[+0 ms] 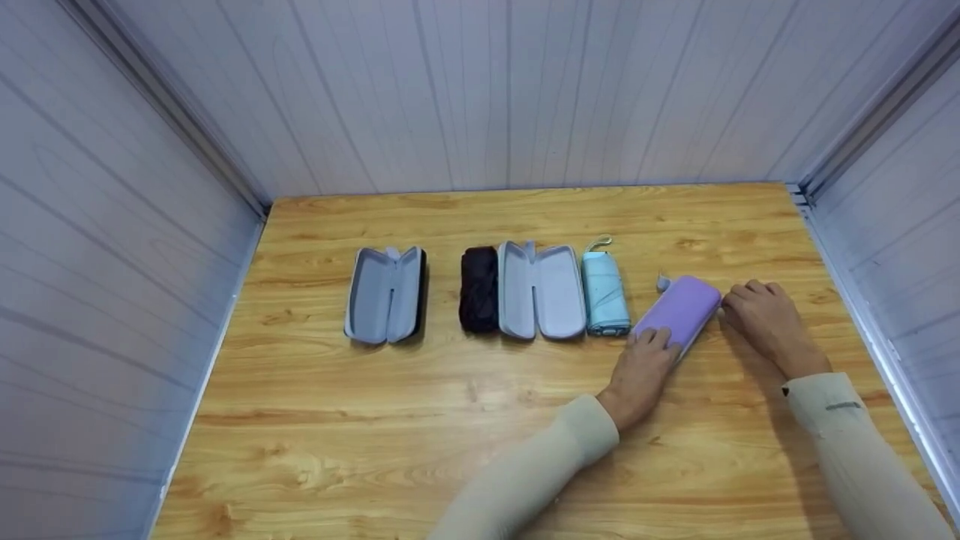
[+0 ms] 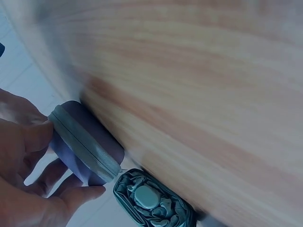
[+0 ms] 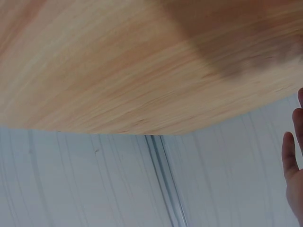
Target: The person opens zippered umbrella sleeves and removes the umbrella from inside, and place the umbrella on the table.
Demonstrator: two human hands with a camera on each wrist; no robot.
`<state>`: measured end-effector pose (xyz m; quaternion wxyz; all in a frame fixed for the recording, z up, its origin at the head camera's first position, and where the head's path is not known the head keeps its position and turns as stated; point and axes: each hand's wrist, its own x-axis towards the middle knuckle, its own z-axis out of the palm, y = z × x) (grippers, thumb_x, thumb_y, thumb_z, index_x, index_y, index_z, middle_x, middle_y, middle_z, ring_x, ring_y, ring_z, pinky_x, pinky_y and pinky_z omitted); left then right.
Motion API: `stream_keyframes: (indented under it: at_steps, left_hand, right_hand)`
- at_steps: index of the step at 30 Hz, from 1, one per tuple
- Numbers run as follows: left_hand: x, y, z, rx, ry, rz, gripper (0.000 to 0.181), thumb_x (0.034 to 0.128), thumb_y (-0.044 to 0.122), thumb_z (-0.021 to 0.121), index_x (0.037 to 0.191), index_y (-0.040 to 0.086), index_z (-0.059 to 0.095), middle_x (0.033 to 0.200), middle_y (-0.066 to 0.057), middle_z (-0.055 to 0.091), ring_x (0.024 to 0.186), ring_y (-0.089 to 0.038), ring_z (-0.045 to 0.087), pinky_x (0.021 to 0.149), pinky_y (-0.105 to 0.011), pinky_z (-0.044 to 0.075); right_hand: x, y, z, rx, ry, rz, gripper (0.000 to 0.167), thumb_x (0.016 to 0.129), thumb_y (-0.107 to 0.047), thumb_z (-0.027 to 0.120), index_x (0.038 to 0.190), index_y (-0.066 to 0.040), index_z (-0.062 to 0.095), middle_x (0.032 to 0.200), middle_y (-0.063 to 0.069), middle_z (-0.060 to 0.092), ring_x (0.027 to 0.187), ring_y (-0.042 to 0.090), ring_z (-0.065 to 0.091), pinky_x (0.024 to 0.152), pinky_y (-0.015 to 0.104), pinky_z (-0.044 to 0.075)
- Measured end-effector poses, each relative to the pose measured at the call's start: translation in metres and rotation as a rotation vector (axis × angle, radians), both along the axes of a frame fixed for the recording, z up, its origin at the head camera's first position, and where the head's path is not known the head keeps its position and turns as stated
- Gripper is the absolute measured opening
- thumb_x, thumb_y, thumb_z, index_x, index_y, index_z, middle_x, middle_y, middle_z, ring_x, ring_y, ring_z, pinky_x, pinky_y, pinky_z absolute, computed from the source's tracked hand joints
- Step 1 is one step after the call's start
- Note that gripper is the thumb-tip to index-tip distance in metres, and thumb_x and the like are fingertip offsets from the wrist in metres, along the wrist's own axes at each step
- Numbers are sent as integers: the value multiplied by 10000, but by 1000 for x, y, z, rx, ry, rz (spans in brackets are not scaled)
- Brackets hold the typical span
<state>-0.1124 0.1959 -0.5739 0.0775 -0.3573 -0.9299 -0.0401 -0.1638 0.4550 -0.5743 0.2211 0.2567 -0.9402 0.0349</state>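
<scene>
A closed purple zip-up glasses case (image 1: 679, 309) lies slanted on the table. My left hand (image 1: 643, 370) grips its near end, with fingers over the lid. In the left wrist view, the left hand's (image 2: 35, 189) thumb and fingers go round the case (image 2: 83, 142), and its grey zipper band faces the camera. My right hand (image 1: 765, 319) is at the case's right edge with bent fingers; whether it pinches the zipper pull is hidden. Only part of that hand (image 3: 294, 175) enters the right wrist view. Left of the case lies a folded light-blue umbrella (image 1: 606, 292).
An open glasses case (image 1: 561, 296) with pale lining stands left of the blue umbrella, beside a folded black umbrella (image 1: 478, 291). Farther left is another open case (image 1: 370, 296) with grey lining. Pale panel walls (image 1: 465, 90) border the wooden table (image 1: 360, 420) on three sides.
</scene>
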Motion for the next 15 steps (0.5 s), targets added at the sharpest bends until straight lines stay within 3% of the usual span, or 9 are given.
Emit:
stream_keyframes:
  at_steps: [8,15]
  left_hand:
    - [1,4,1,-21,35,42,282,1032,154,643,1257,289,745,1206,63,620,1187,-117,590,1044,-377,539]
    - [1,8,1,-14,39,62,277,1032,168,651,1262,290,747,1218,72,626,1193,-118,589,1056,-384,531]
  right_hand:
    - [4,-5,-4,24,68,14,180,796,-26,862,856,34,704,839,162,685,815,380,621,763,555,527]
    - [11,-14,-5,13,50,11,157,810,-11,848,865,38,709,835,173,686,804,385,625,750,570,539]
